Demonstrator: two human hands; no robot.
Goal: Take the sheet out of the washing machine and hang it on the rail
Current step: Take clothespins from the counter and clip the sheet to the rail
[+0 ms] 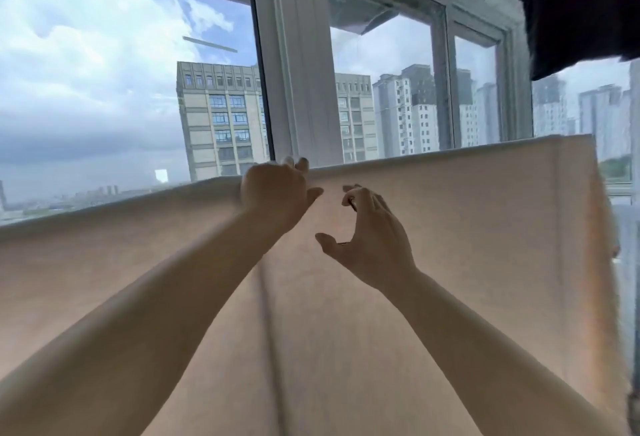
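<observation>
Since only the head view is given, everything below is read from it. A pale peach sheet (450,227) is seen draped over what is taken to be the rail, which itself is hidden under the fold along the cloth's top edge; that edge runs across the frame, rising toward the right. The near layer hangs down toward the camera and fills the lower picture, with a vertical crease just left of centre. The cloth is judged to be already off the washing machine, which is not shown, and set over its support so that it can dry spread out, backlit by the window (104,71) behind it. The far layer cannot be seen, so how evenly the two sides hang cannot be told.

The left hand (275,186) is raised to the top edge, its fingers curled over the fold, with fingertips (301,162) showing above it; the sheet is apparently gripped or steadied there, probably to keep it from sliding while it is adjusted. The right hand (370,227) is held just beside it and slightly lower, in front of the cloth, fingers and thumb bent into a wide C with a clear gap between them. Nothing is held in it; whether it touches the cloth cannot be told.

A dark garment (575,9) hangs at upper right, well apart from the hands.
</observation>
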